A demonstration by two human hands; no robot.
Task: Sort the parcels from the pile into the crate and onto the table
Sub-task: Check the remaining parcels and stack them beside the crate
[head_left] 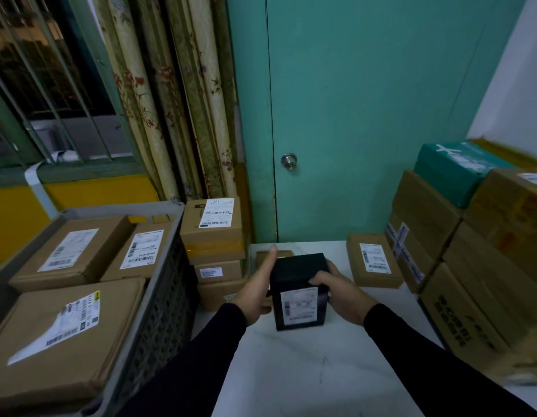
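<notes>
A black parcel (297, 288) with a white label stands on the white table (315, 374), between my two hands. My left hand (256, 291) lies flat against its left side with straight fingers. My right hand (341, 291) grips its right side, fingers curled over the top edge. The grey crate (159, 299) on the left holds three brown labelled parcels (67, 332). The pile of brown boxes (484, 266) rises on the right, with a teal box (458, 170) on top.
A stack of brown boxes (214, 233) stands between the crate and the black parcel. A flat labelled box (372, 260) lies at the table's back right, a small brown one (270, 255) behind my left hand. A teal door (351, 115) is behind the table.
</notes>
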